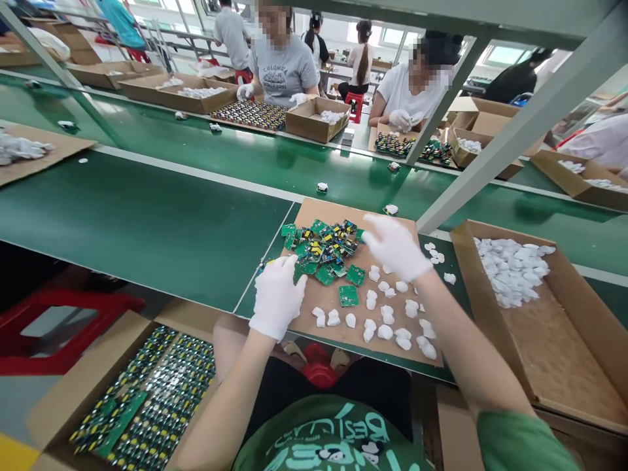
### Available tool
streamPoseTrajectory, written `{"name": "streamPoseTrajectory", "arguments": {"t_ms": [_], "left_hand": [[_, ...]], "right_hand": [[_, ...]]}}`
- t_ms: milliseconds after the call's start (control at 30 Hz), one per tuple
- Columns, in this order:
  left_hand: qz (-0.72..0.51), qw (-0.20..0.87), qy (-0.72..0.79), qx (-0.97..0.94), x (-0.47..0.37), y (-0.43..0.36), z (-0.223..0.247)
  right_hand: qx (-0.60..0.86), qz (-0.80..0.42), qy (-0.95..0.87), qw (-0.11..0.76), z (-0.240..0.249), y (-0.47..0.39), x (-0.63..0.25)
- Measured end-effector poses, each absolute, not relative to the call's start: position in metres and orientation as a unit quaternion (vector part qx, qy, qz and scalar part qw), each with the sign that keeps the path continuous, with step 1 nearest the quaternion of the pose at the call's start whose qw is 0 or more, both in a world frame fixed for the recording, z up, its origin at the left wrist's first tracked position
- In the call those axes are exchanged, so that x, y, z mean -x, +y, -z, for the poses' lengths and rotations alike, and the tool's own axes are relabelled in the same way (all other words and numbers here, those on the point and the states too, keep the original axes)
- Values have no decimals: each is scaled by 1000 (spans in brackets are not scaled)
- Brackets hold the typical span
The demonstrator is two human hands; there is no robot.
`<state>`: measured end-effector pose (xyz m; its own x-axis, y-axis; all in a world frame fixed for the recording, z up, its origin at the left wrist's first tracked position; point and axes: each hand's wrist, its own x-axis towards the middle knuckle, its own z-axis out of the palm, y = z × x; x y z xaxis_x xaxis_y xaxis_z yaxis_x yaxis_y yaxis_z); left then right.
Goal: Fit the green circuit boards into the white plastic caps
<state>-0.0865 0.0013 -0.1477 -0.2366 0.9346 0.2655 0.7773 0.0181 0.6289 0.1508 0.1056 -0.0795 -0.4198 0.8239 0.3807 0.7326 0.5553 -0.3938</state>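
Note:
My left hand (279,296), in a white glove, is at the left edge of a cardboard sheet (307,209). Its fingers curl round a small circuit board (263,265), of which only a bit shows past the fingertips. My right hand (396,247), also gloved, hovers at the right side of a heap of green circuit boards (321,247) with yellow and black parts. Its fingers are stretched out, close to one board at the heap's edge. A single green board (348,296) lies apart, nearer me. Several white, soft-looking pads (387,314) are spread over the sheet's right half.
At right stands an open carton (572,327) with a pile of white pads (515,268). Low on the left, another carton holds rows of circuit boards (171,386). A slanted metal post (490,137) rises behind the sheet. Boards ride the green belt (235,157); co-workers sit beyond.

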Motion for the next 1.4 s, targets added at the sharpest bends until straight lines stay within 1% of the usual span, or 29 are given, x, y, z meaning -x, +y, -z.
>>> {"name": "streamPoseTrajectory", "arguments": {"t_ms": [100,167,200,267,333,367,433,533,600,667,733,767,933,1033,1167,1233,1333,1400], "left_hand": [[-364,112,704,-599,91,5,141],[-387,102,712,-577,101,-2,134],[-403,101,718,-558,106,-8,130],[-458,134,721,-503,117,-26,122],[-528,204,702,-432,126,-48,117],[-558,237,689,-397,128,-59,116],[-591,277,674,-346,129,-79,119],[-608,320,669,-282,119,-99,132],[-609,365,656,-258,108,-103,141],[-601,407,639,-255,94,-104,146],[-590,439,625,-263,81,-102,146],[-585,449,620,-268,76,-102,145],[-578,508,570,-289,57,-103,130],[-594,560,507,-276,48,-106,122],[-597,668,387,-220,35,-111,116],[-586,703,351,-196,28,-113,114],[-580,710,344,-204,21,-113,112],[-582,694,356,-230,17,-113,112]], "right_hand": [[392,-118,-875,259,90,16,-111],[361,-134,-892,237,106,-24,-82],[368,-132,-892,225,116,-34,-69],[406,-114,-883,206,134,-39,-47],[425,-106,-875,205,143,-33,-34],[424,-121,-870,220,144,-30,-32],[411,-205,-845,274,139,-27,-36],[378,-430,-744,346,120,-34,-57],[333,-564,-667,354,108,-40,-74],[290,-665,-593,349,101,-45,-87],[273,-724,-527,351,99,-49,-97],[274,-735,-504,362,99,-50,-101],[279,-677,-519,442,106,-54,-117],[279,-647,-536,465,110,-58,-127],[293,-630,-528,488,113,-65,-141],[305,-593,-547,506,112,-67,-146],[333,-507,-605,515,106,-68,-150],[318,-487,-642,499,101,-68,-151]]}}
